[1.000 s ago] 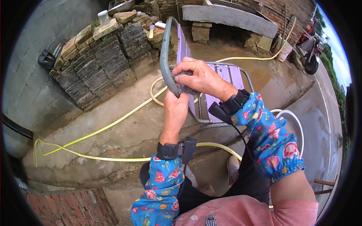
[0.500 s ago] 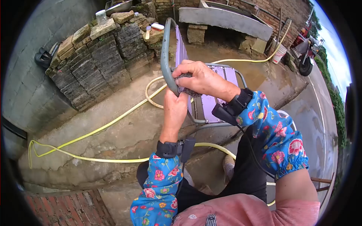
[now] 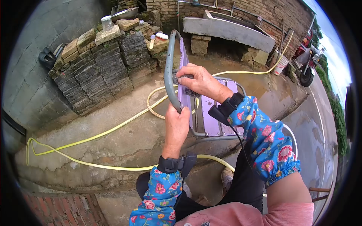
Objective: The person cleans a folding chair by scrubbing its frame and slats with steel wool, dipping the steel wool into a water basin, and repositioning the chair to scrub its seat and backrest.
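A small chair [image 3: 220, 113] with purple slats and a grey tube frame stands tilted in front of me. My left hand [image 3: 177, 124] is wrapped round the lower part of its grey backrest tube [image 3: 170, 67]. In my right hand [image 3: 201, 81] is a dark grey steel wool scrubber [image 3: 191, 92], pressed against the purple backrest beside the tube. The fingers of that hand are curled over the scrubber and hide part of it. Both wrists carry black straps, above blue flowered sleeves.
A yellow hose [image 3: 105, 132] loops across the wet concrete floor. Stacked stone slabs [image 3: 102, 64] at the left bear a brush [image 3: 152, 41], a red-and-white brush [image 3: 162, 35] and a jar [image 3: 107, 22]. Behind are a stone trough [image 3: 226, 32], a bucket [image 3: 279, 66] and a motorcycle [image 3: 307, 64].
My right hand and the scrubber have moved up along the backrest, away from my left hand. My left hand keeps its hold on the tube. The view has tilted slightly upward.
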`<action>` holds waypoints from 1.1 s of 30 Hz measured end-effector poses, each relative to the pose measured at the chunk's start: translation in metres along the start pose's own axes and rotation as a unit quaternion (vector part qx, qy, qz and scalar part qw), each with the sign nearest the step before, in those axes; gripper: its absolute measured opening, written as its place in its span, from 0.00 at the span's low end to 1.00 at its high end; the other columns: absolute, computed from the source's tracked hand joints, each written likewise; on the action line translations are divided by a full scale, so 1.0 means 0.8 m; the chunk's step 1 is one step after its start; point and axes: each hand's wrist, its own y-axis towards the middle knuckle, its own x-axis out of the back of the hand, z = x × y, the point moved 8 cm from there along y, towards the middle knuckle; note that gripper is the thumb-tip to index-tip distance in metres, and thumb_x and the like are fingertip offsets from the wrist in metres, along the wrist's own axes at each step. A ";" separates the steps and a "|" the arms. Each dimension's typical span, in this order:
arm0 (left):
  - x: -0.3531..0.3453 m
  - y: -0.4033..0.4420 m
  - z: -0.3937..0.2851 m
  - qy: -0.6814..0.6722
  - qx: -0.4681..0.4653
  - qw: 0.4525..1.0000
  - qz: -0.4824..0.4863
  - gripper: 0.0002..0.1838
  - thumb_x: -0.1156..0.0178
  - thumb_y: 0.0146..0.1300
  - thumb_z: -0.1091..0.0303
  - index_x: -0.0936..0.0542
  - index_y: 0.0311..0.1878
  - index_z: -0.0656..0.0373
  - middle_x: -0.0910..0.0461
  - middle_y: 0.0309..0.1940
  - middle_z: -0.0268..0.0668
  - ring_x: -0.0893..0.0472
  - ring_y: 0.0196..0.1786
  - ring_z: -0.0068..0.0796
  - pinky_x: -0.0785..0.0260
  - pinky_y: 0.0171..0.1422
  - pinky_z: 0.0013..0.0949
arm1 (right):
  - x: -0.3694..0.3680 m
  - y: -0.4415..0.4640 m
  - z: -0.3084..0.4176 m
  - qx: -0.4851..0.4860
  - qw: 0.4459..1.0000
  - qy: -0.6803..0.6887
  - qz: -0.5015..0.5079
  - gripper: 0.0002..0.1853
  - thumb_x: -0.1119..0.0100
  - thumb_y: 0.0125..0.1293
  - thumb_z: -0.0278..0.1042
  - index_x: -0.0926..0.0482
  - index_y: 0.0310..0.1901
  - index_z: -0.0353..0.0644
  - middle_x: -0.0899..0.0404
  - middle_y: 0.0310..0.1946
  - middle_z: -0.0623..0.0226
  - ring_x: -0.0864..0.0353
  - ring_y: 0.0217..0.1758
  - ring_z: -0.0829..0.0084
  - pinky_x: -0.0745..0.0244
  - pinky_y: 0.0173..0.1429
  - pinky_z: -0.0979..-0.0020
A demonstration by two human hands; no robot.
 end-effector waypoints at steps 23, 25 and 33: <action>0.000 -0.004 -0.015 0.010 0.006 1.000 -0.012 0.24 0.47 0.64 0.74 0.31 0.64 0.69 0.22 0.42 0.35 0.24 0.40 0.21 0.29 0.45 0.29 | 0.045 0.119 -0.144 -0.062 0.990 0.018 -0.123 0.09 0.37 0.57 0.33 0.21 0.37 0.38 0.20 0.29 0.58 0.20 0.35 0.66 0.25 0.45 0.66; -0.001 -0.009 -0.013 0.019 0.030 0.999 -0.011 0.24 0.47 0.64 0.74 0.31 0.64 0.69 0.22 0.42 0.35 0.24 0.42 0.21 0.29 0.47 0.30 | 0.055 0.165 -0.193 -0.078 0.984 -0.048 -0.156 0.09 0.36 0.54 0.34 0.19 0.35 0.40 0.18 0.29 0.54 0.18 0.36 0.59 0.24 0.46 0.63; -0.007 -0.007 -0.003 0.002 0.012 1.000 -0.005 0.21 0.48 0.66 0.74 0.30 0.62 0.68 0.23 0.39 0.32 0.26 0.39 0.18 0.30 0.45 0.27 | 0.055 0.193 -0.238 -0.129 0.983 -0.010 -0.130 0.10 0.35 0.55 0.36 0.17 0.38 0.42 0.17 0.31 0.55 0.17 0.37 0.60 0.23 0.46 0.64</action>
